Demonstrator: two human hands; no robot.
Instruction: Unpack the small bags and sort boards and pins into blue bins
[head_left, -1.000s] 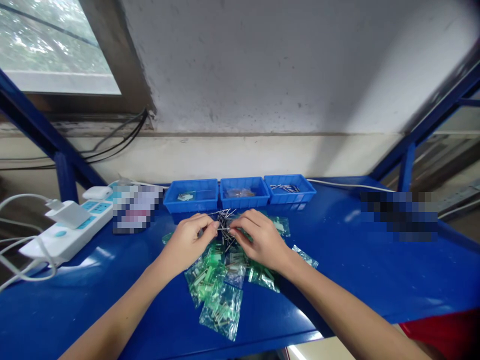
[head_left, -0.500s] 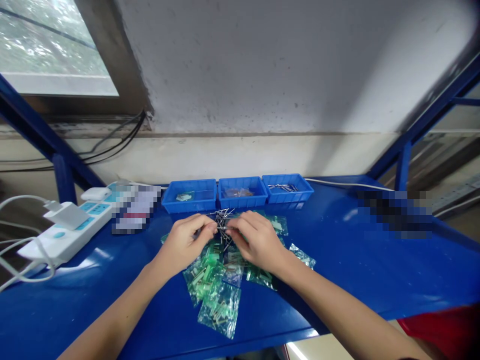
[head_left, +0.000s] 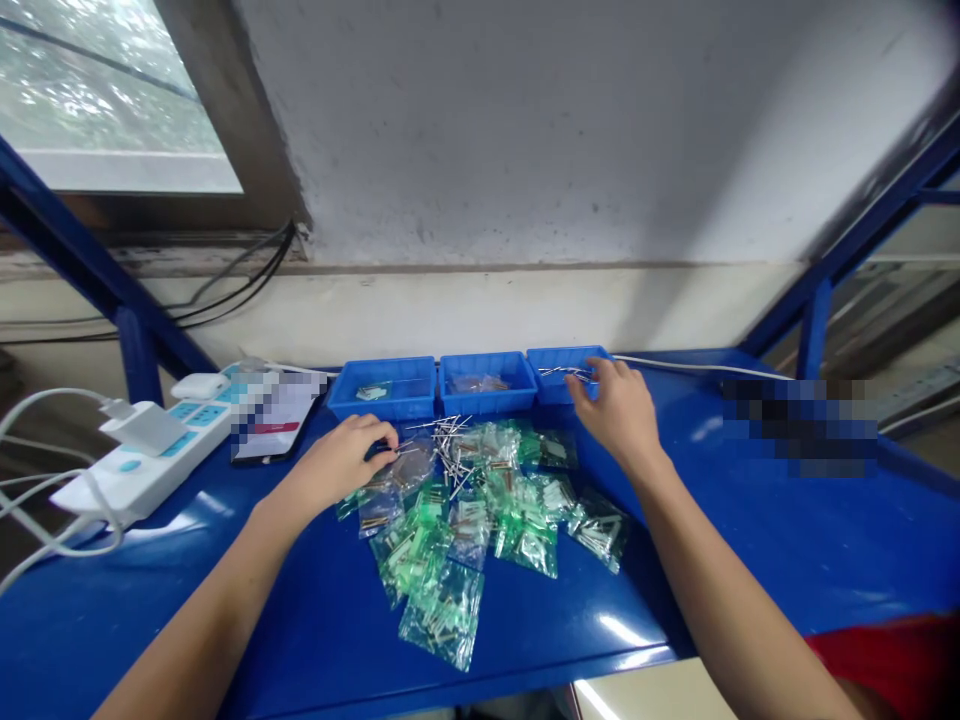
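Note:
My left hand is pinched at the left of the loose metal pins, with a thin metal pin showing at its fingertips. Over the front right corner of the right blue bin, my right hand has thumb and fingers apart. Metal pins lie in that bin, near the fingertips. Between the hands is a loose heap of metal pins. Around and in front of it spread several small clear and green-tinted bags of small parts.
Against the wall stand a middle blue bin and a left blue bin, each with small bagged items. A white power strip with cables and a phone lie at left. A blurred dark object sits at right.
My hands were together over the pin heap; they have parted. The right one moved right and back to the right bin and opened. The left shifted left, uncovering bags and pins.

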